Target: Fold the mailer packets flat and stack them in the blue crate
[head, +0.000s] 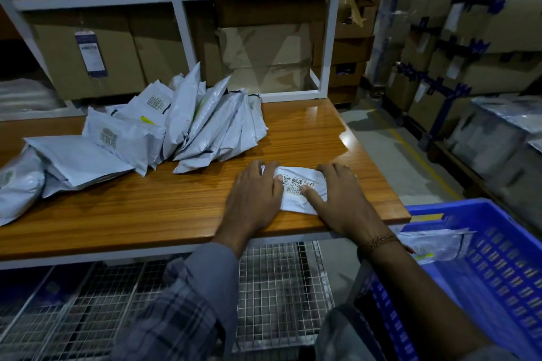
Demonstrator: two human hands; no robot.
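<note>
Two hands press one white packet (299,187) flat on the tabletop (176,199): left hand (253,199) and right hand (341,199), fingers spread straight. Blue crate (498,258) sits at four o'clock, packet pile (176,126) at ten.

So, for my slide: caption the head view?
Both hands press a labelled mailer packet flat beside the blue crate.

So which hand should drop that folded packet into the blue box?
Probably the right hand: the blue crate sits on its side, beyond the table's right end. Both hands press the packet now.
</note>
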